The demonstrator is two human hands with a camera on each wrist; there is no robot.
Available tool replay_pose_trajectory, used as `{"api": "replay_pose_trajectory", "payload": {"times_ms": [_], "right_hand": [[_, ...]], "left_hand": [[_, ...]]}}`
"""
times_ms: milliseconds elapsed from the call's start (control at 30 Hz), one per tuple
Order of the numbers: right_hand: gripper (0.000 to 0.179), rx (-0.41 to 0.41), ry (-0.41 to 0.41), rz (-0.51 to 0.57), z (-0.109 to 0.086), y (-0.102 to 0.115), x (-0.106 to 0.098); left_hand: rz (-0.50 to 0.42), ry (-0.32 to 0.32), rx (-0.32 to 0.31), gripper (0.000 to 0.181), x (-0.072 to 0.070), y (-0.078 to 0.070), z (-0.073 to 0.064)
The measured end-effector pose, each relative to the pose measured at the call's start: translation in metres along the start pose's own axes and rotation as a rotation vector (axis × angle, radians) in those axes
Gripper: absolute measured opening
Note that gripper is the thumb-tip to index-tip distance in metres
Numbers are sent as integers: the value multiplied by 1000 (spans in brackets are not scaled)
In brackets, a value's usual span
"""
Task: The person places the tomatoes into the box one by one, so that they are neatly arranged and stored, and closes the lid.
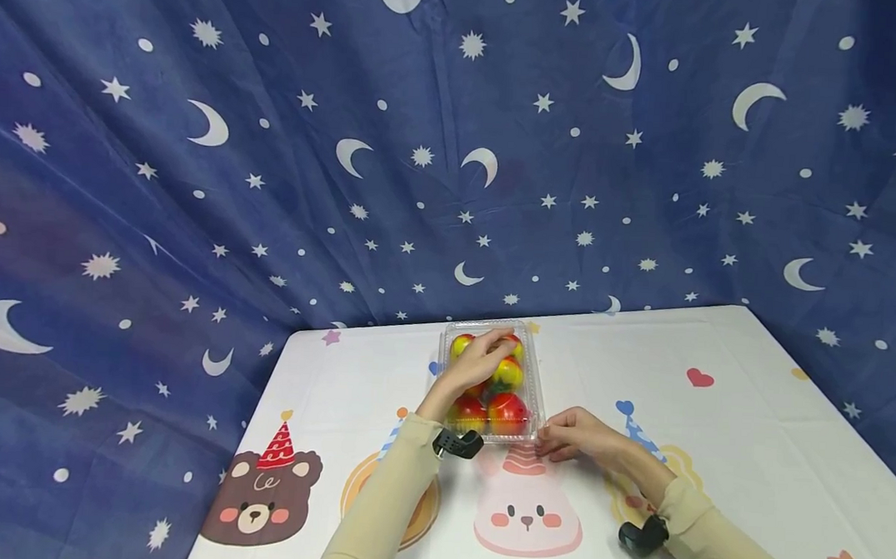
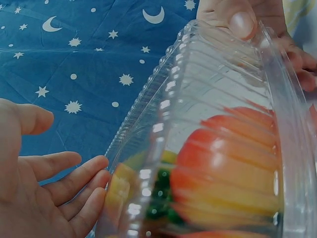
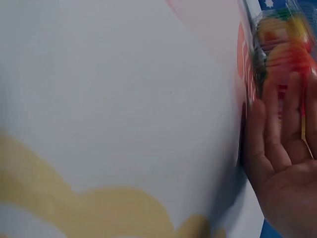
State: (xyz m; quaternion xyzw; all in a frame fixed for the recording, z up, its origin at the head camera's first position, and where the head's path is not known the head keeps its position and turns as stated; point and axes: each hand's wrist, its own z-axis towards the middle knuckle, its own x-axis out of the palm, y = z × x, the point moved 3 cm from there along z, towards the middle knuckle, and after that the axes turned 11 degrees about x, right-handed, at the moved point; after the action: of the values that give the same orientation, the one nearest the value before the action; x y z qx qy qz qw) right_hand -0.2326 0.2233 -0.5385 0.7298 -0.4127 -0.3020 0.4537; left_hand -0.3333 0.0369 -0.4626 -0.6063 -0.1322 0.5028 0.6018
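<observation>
A clear plastic clamshell box point(image 1: 535, 383) of several red and yellow fruits point(image 1: 508, 413) lies on the table, its ribbed lid over them. My left hand point(image 1: 480, 360) reaches across the top of the box toward its far end. In the left wrist view, that hand's fingers point(image 2: 74, 183) are extended, their tips at the lid's edge. My right hand point(image 1: 572, 433) is at the near right corner of the box. Its thumb point(image 2: 242, 25) rests on that corner in the left wrist view. The right wrist view shows its fingers point(image 3: 292, 114) fairly straight beside the box.
The white tablecloth point(image 1: 617, 362) carries printed party animals, hearts and stars. A dark blue curtain point(image 1: 420, 228) with moons and stars hangs right behind the table and along its left side. Each wrist wears a black strap point(image 1: 457, 443).
</observation>
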Motion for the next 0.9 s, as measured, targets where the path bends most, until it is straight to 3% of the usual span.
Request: {"api": "replay_pose_trajectory", "payload": {"times_ms": [533, 900], "right_hand": [[29, -28, 9, 44, 3, 2, 1], [27, 32, 72, 37, 4, 4, -14]], "left_hand": [[-2, 3, 5, 50, -1, 1, 4], [-3, 0, -4, 50, 0, 4, 2]]}}
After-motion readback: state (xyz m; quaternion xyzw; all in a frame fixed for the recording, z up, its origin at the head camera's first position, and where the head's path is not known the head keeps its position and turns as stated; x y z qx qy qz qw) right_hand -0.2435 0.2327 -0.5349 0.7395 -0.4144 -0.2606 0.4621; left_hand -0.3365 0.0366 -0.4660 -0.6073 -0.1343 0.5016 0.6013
